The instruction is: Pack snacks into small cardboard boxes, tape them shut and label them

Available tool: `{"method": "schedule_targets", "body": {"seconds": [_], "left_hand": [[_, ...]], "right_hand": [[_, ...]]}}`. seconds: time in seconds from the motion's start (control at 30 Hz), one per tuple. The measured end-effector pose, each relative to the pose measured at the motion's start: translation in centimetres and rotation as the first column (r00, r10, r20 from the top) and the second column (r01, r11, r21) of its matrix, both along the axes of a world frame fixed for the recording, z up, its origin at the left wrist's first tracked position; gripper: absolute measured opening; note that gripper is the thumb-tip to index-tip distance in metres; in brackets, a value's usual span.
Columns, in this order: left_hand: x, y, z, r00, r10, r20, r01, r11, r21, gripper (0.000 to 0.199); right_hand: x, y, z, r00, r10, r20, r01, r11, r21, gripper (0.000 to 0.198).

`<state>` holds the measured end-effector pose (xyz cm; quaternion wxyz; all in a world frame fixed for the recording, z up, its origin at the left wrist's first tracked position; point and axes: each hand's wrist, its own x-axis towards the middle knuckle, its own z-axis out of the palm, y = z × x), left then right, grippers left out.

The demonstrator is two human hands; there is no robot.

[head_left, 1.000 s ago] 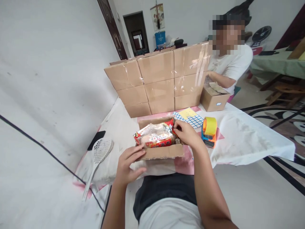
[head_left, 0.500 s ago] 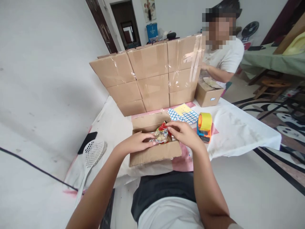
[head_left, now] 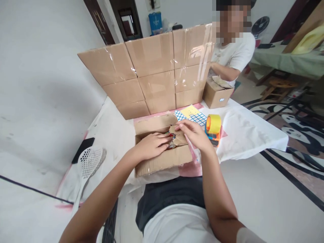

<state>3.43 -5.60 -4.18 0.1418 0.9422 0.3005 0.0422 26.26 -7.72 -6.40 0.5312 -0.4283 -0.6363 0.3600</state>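
Observation:
An open cardboard box stands on the table in front of me, its front and back flaps folded outward. Inside it are shiny, clear-wrapped packets with some red, mostly covered by my hands. My left hand lies over the packets at the box's left, fingers stretched out and palm down. On the right, a short flap is folded inward over part of the packets. My right hand touches that flap with its fingertips, the fingers extended and not wrapped round anything.
A tall taped cardboard panel stands behind the box. Right of my hands are a yellow tape roll in a dispenser and patterned sheets. A white skimmer lies left. A person sits behind another box.
The right flap has been folded inward over the packets under my right hand. My left hand has flattened over the packets. The view has shifted slightly.

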Motion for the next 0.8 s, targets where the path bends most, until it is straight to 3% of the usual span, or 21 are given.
{"method": "schedule_targets", "body": {"seconds": [0.1, 0.17, 0.27, 0.33, 0.43, 0.53, 0.63, 0.8], "left_hand": [[-2.9, -1.0, 1.4, 0.981, 0.074, 0.177, -0.062, 0.995, -0.072, 0.042], [-5.9, -2.9, 1.7, 0.916, 0.162, 0.367, -0.131, 0.986, -0.108, 0.055], [-9.5, -6.5, 0.0, 0.845, 0.141, 0.515, -0.147, 0.989, -0.029, 0.081], [-10.4, -8.5, -2.1, 0.848, 0.094, 0.521, -0.195, 0.971, 0.141, 0.065], [-9.8, -9.7, -4.8, 0.769, 0.057, 0.637, -0.335, 0.884, 0.327, 0.034], [-8.2, -8.4, -5.8, 0.604, 0.152, 0.782, -0.551, 0.788, 0.273, 0.017], [-6.7, -6.3, -5.8, 0.485, 0.347, 0.803, -0.749, 0.638, 0.177, 0.010], [-5.9, -4.4, -5.8, 0.456, 0.460, 0.762, -0.789, 0.606, 0.107, 0.017]], "right_hand": [[-0.2, -0.3, 0.3, 0.991, 0.022, 0.130, -0.017, 0.999, -0.038, 0.024], [-0.1, -0.5, 0.5, 0.981, 0.013, 0.193, -0.005, 0.999, -0.038, 0.023], [-0.1, -0.8, 0.5, 0.973, 0.006, 0.230, -0.006, 1.000, 0.002, 0.023], [-0.3, -0.6, 0.3, 0.974, 0.004, 0.225, -0.008, 1.000, 0.017, 0.023], [-0.5, -0.2, -0.3, 0.985, -0.018, 0.170, 0.016, 1.000, 0.009, 0.024], [-0.5, 0.1, -1.1, 0.999, -0.020, 0.027, 0.020, 1.000, 0.009, 0.026], [-0.4, 0.1, -1.6, 0.999, -0.030, -0.017, 0.030, 0.999, 0.017, 0.033], [-1.4, 0.2, -1.4, 0.980, -0.007, 0.198, -0.009, 0.997, 0.080, 0.040]]}}
